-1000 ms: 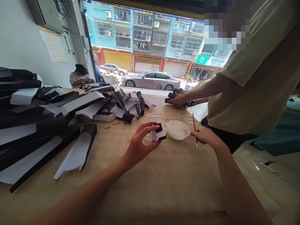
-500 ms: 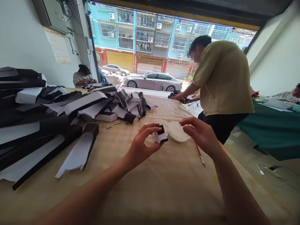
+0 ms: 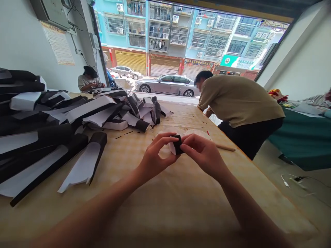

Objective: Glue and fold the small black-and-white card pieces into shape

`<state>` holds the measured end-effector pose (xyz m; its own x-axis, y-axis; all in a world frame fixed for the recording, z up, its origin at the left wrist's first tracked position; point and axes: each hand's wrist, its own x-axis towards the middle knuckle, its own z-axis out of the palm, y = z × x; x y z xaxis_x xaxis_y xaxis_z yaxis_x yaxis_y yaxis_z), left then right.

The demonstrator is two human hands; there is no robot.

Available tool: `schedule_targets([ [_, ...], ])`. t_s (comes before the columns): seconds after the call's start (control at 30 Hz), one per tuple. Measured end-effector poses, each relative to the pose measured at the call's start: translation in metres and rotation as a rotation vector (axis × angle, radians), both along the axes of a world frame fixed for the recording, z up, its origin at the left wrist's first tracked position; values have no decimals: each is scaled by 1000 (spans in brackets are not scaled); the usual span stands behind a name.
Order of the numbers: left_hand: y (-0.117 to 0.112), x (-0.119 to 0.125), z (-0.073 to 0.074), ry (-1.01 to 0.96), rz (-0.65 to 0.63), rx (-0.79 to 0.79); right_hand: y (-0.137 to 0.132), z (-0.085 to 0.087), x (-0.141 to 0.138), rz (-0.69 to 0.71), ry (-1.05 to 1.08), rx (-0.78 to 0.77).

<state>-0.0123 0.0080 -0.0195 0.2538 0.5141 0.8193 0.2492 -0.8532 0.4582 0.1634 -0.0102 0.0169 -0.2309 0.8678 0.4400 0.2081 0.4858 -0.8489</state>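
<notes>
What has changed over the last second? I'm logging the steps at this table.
The right hand let go of the red-handled brush, which now lies on the table, and moved left to pinch the black-and-white piece alongside the left hand. The co-worker moved farther off and now bends over the table. The stacked pieces stayed as they were.

Strips (image 3: 38, 120) heaped left on table (image 3: 165, 210), bowl (image 3: 198, 133) behind hands (image 3: 157, 153), person (image 3: 236, 100) right

Matt black piece (image 3: 177, 144) — smooth white paper (image 3: 172, 148), tan cloth cover (image 3: 181, 203)
</notes>
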Motion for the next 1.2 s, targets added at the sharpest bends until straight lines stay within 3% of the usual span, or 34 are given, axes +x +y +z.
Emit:
schedule_targets([
  [0.33, 1, 1, 1, 15, 3, 30, 0, 1, 0, -34, 4, -164],
  [0.6, -1, 0, 0, 24, 10, 39, 1, -2, -2, -48, 6, -200],
  [0.97, -1, 1, 2, 37, 7, 62, 3, -6, -4, 59, 245, -307],
  [1.2, -1, 0, 2, 55, 9, 62, 4, -7, -7, 94, 326, -274],
])
